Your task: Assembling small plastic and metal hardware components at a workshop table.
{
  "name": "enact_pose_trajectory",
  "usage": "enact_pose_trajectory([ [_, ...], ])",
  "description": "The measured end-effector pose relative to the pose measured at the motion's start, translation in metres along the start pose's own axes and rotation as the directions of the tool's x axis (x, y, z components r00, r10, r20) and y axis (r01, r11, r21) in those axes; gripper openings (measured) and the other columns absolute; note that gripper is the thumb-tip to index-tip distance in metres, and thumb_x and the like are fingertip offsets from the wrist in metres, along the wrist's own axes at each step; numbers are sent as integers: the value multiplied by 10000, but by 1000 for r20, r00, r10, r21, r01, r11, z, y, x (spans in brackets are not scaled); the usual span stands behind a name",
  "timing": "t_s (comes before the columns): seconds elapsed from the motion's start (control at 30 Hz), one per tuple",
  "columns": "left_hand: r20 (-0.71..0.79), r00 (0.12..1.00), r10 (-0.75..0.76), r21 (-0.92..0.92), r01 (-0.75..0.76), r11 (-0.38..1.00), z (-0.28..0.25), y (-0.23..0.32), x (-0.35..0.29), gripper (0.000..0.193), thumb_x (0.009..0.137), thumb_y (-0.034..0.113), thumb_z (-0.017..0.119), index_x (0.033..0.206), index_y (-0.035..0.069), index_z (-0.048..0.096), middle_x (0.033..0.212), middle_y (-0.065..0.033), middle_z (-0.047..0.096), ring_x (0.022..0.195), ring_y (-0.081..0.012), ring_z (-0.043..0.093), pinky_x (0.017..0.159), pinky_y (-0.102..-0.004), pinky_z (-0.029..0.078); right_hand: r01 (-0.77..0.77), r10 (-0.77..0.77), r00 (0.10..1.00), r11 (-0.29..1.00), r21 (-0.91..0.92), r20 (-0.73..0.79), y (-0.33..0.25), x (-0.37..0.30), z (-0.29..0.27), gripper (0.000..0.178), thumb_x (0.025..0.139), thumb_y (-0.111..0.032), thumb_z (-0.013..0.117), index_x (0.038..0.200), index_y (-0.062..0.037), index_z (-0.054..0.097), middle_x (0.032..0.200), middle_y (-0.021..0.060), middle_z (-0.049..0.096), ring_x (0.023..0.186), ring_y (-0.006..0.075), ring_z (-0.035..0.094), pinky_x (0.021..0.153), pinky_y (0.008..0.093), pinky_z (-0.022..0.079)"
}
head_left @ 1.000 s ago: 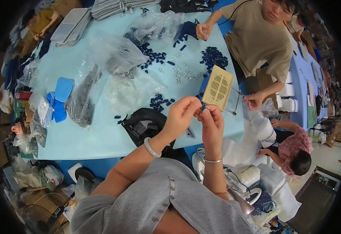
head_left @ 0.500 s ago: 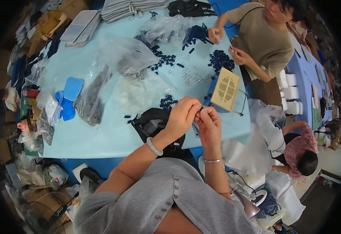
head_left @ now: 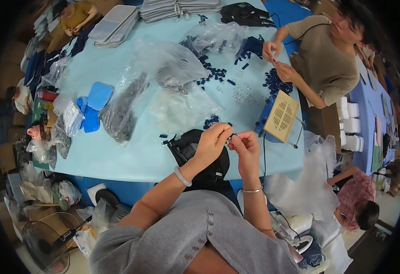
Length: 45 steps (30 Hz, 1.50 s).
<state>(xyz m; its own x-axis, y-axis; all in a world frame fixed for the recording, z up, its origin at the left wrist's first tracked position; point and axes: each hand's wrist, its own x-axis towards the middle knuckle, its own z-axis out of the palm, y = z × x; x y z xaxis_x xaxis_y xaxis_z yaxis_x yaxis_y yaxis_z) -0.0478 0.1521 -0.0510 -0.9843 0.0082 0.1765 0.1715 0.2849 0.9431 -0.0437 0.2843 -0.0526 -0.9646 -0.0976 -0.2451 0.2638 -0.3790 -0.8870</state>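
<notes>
My left hand [head_left: 212,142] is closed in a pinch over the near part of the table, with a small dark blue fabric tab [head_left: 229,124] showing at its fingertips. Right beside it, my right hand [head_left: 246,148] also pinches, thumb against forefinger. A tiny shiny bit shows between the two hands, too small to make out. Below them a black bag [head_left: 195,147] lies at the table's front edge. Past my fingers sits a little pile of dark blue tabs [head_left: 212,121]. Farther off are a scatter of clear rings [head_left: 242,97] and more dark tabs [head_left: 214,74].
A blue device with a cream slotted cover [head_left: 282,117] stands right of my hands. Clear plastic bags [head_left: 172,64] and blue pouches [head_left: 100,95] lie left of centre. Grey folded bags [head_left: 177,10] are stacked at the back. A co-worker [head_left: 325,59] handles small parts at the far right.
The view has shifted, so the table's things sit farther right. My hands have moved slightly apart at the fingertips. The co-worker's hands have come together.
</notes>
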Motion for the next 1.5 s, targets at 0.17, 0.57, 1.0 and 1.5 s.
enact_pose_trajectory([
  [0.17,-37,932,-360,-283,335,898,-12,-19,-9,240,939,173,461,1107,30,553,934,-91,616,799,-137,594,670,-255,495,-15,0,999,945,-326,-46,31,33,-17,79,837,-87,614,869,-26,575,760,33,607,678,102,585,609,223,466],
  [0.57,-83,867,-491,-276,453,847,-42,-46,-49,174,917,123,510,1038,24,585,882,-49,607,753,-91,580,641,-215,473,257,-167,965,455,-853,201,84,109,-19,118,730,-99,665,826,-52,614,686,105,601,651,274,592,585,352,460],
  [1.0,-124,784,-609,-294,557,777,-56,-49,-65,156,914,105,513,987,4,606,827,-47,609,732,-89,581,646,-208,469,452,-437,821,106,-886,367,108,275,6,108,756,-73,615,862,-91,624,815,101,578,756,309,577,645,389,472],
  [1.5,-173,889,-424,-321,357,877,-70,-36,2,163,902,91,526,1019,0,594,877,-56,614,734,-98,579,674,-221,475,67,35,964,926,-371,263,4,153,32,187,855,-114,557,977,-4,646,779,-4,574,732,59,512,677,200,412],
])
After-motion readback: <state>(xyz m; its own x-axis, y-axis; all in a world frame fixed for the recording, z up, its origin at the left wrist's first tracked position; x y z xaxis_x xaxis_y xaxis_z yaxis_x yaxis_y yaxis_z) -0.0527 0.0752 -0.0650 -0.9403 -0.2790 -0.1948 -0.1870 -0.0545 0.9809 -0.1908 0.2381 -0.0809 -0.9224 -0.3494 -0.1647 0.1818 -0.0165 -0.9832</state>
